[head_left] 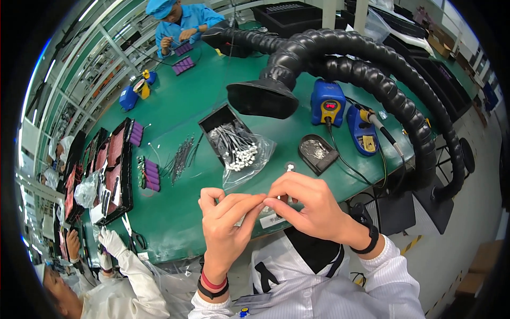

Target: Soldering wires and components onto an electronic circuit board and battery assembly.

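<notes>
Over the near edge of the green table, my left hand (226,226) and my right hand (311,204) meet fingertip to fingertip. Both are closed in a pinch, and whatever lies between the fingers is too small and hidden to name. A bit of white shows beneath the right fingers. Just beyond them, a black box (206,125) holds a bundle of black cables with white connectors (244,158), partly in a clear plastic bag (264,154). To its right sits a dark tray (325,161) of small metal pieces.
A black fume extractor hood (263,99) overhangs the table. At right stand a blue soldering station (327,101) and an iron holder (361,130). Loose black wires (183,158), purple battery packs (152,175) and scissors (133,234) lie left. Co-workers sit at far and left sides.
</notes>
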Motion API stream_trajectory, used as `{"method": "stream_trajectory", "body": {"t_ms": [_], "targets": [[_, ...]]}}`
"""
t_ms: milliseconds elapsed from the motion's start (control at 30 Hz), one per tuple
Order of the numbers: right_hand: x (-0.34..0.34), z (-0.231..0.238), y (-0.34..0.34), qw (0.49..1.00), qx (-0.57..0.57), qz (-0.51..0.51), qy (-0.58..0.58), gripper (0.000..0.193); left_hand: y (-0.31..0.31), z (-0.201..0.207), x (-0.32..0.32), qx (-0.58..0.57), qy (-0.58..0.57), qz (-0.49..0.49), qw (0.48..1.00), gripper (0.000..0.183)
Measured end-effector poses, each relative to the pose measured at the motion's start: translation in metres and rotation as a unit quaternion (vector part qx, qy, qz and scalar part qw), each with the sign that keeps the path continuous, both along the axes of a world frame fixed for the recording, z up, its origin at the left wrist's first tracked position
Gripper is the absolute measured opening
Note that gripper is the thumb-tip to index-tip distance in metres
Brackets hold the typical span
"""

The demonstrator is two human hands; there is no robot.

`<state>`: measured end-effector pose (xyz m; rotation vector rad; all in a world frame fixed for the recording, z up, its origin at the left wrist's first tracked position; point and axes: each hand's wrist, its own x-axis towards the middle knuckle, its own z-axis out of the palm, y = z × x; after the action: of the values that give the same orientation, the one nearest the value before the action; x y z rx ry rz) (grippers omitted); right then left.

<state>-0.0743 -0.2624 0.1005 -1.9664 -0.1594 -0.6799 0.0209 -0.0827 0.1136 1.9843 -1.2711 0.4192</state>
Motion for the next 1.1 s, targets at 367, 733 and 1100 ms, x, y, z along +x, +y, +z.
{"method": "stream_trajectory", "body": {"t_ms": [367, 733, 1100], "targets": [[-0.038, -0.049, -0.057, 0.881, 0.438, -0.18, 0.011, 0.023, -0.027, -0.039, 0.003, 0.005, -0.035, 0.071, 0.997, 0.024], [-0.012, -0.061, -0.127, 0.839, 0.402, -0.361, -0.063, 0.065, -0.053, -0.04, -0.002, 0.054, -0.036, 0.105, 0.992, 0.029], [-0.047, -0.07, -0.136, 0.83, 0.09, -0.546, -0.062, 0.028, -0.064, -0.039, -0.005, 0.078, -0.023, 0.119, 0.99, 0.027]]}}
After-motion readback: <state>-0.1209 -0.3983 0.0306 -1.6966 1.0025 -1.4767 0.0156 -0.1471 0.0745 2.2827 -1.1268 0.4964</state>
